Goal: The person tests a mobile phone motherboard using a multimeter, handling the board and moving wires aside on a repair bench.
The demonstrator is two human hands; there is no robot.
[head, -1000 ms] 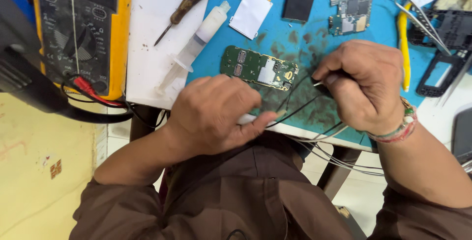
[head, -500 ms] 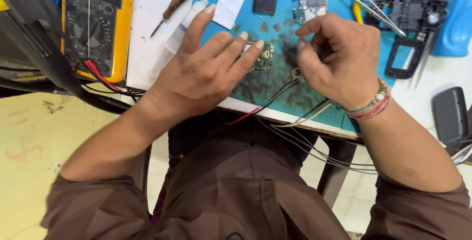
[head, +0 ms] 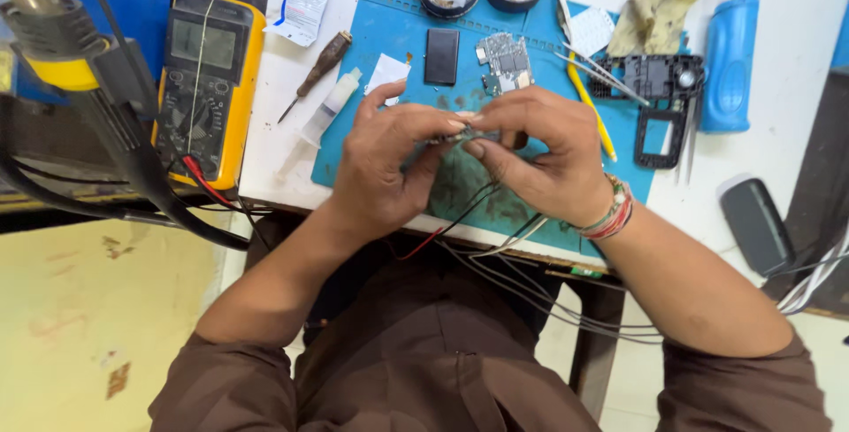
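Left hand (head: pixel 389 162) and right hand (head: pixel 539 153) raised, fingertips pinched together, meeting at centre; forearms angled inward.

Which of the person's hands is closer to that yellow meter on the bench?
Left. The left hand lies just right of the yellow multimeter; the right hand is farther right, beyond it.

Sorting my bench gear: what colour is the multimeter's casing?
Yellow around a dark body, on the multimeter, clearest in the head view.

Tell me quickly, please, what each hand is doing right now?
Left hand: fingers pinched on one end of a small green circuit board.
Right hand: fingers pinched on the same board's other end.
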